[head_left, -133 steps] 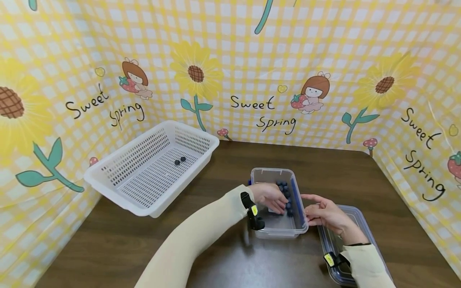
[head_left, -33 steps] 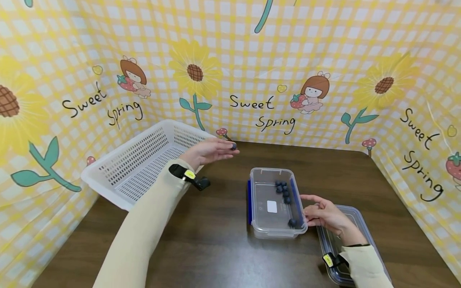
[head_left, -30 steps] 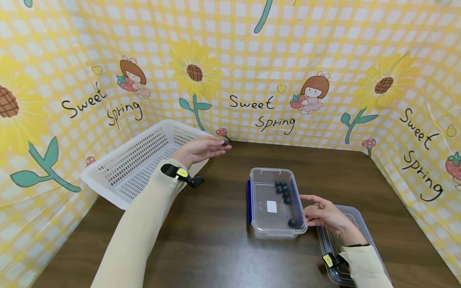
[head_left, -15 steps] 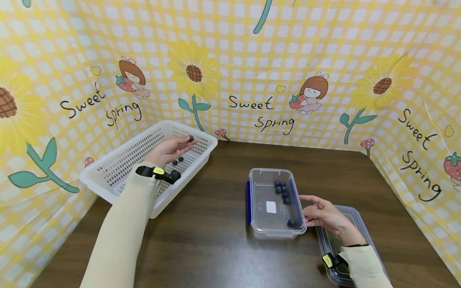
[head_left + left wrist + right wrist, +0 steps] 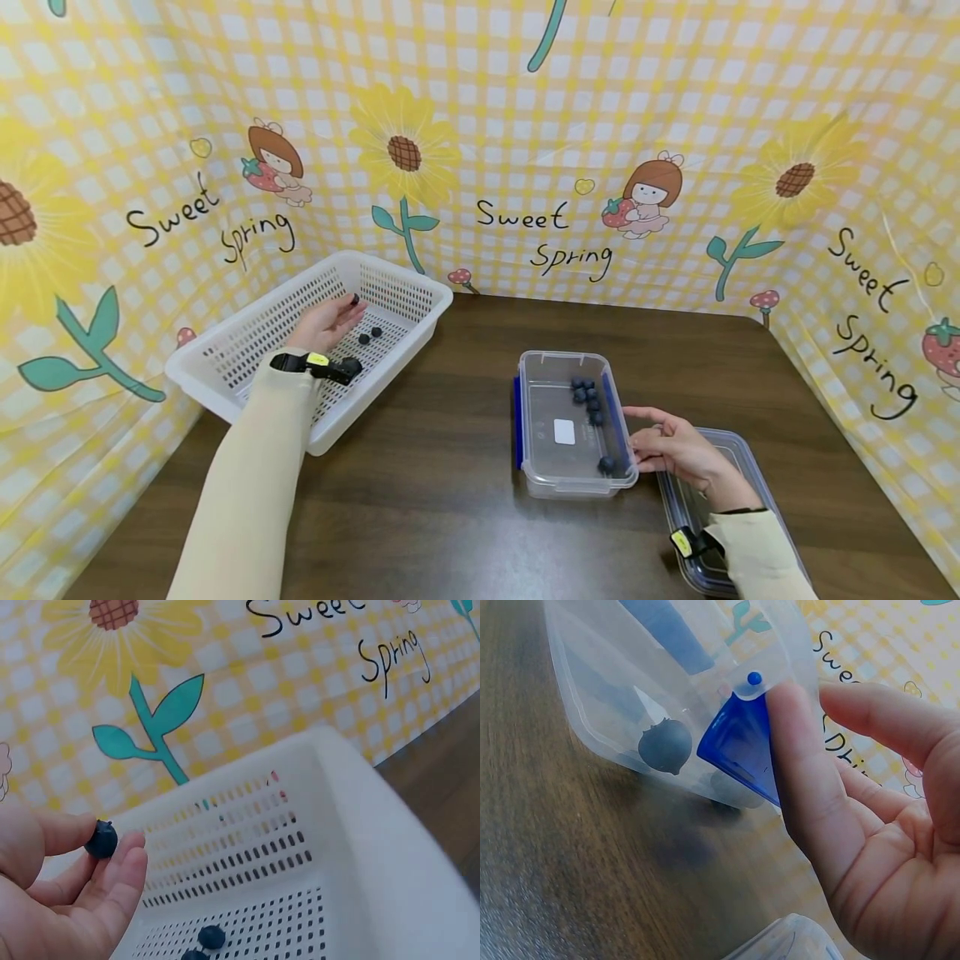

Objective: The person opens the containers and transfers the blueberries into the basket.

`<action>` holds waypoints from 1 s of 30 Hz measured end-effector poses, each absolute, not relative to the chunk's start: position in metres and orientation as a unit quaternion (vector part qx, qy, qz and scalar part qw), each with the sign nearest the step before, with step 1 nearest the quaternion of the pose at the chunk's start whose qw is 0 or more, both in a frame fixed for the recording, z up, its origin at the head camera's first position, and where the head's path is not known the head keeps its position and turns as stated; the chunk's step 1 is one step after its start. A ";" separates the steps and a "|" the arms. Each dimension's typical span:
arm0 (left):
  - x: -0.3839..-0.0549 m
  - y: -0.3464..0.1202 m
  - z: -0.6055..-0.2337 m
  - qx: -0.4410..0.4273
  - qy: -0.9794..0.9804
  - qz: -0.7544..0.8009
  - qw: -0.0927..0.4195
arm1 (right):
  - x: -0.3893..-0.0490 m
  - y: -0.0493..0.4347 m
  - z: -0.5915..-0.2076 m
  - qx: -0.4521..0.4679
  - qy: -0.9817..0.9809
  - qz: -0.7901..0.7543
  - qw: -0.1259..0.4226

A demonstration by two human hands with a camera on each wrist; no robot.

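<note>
Setting: a brown surface (image 5: 420, 542), seen from above. The white basket (image 5: 381, 383) lay below the left hand (image 5: 326, 323), which had just crossed in over its rim — so for this berry the transfer appeared well advanced, though unfinished. The clear container (image 5: 581, 482) stood just left of the right hand (image 5: 682, 446); the lid (image 5: 726, 450) lay beneath that wrist. Left hand: fingertips pinched on one berry (image 5: 102, 841), raised and unreleased. Right hand: loosely spread, one digit against the blue clip (image 5: 739, 746), nothing gripped. Two loose berries (image 5: 212, 937) lay below the left hand; the remaining berries (image 5: 594, 418) — inside the container, beside the right.
</note>
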State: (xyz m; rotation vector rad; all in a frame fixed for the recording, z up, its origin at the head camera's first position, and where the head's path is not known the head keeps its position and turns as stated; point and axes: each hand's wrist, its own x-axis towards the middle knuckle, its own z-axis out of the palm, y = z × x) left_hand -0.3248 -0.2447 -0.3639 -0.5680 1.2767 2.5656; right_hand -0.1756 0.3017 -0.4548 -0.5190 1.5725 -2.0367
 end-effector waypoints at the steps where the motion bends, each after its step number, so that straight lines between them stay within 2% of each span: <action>1: -0.325 -0.246 -0.364 -0.202 0.437 0.870 0.105 | -0.175 0.302 -0.455 -0.191 0.578 -0.751 0.256; 14: -0.330 -0.246 -0.368 -0.256 0.432 0.859 0.097 | -0.175 0.303 -0.454 -0.194 0.577 -0.751 0.256; 24: -0.328 -0.241 -0.362 -0.233 0.436 0.863 0.105 | -0.176 0.302 -0.453 -0.189 0.579 -0.750 0.256; 30: -0.328 -0.215 -0.352 -0.191 0.473 0.848 0.141 | -0.176 0.302 -0.453 -0.190 0.582 -0.748 0.256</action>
